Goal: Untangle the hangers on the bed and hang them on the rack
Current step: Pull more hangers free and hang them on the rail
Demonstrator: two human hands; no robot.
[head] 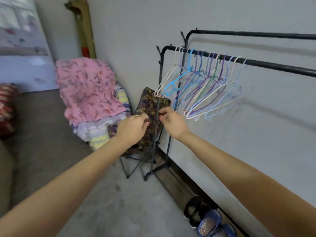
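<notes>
Thin plastic hangers point(201, 86) on black rack point(273, 65)

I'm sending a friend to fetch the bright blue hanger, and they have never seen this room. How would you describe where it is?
Find the black rack standing against the grey wall, and look at its front bar, where a row of hangers is bunched near the left end. The bright blue hanger is among the first from the left. It is thicker and a stronger blue than the thin white, purple and pale blue ones beside it.

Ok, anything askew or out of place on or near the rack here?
The hangers on the rack hang bunched and slanted rather than straight. A pink cloth is heaped on a pile by the wall. Neither hand clearly holds anything.
</notes>
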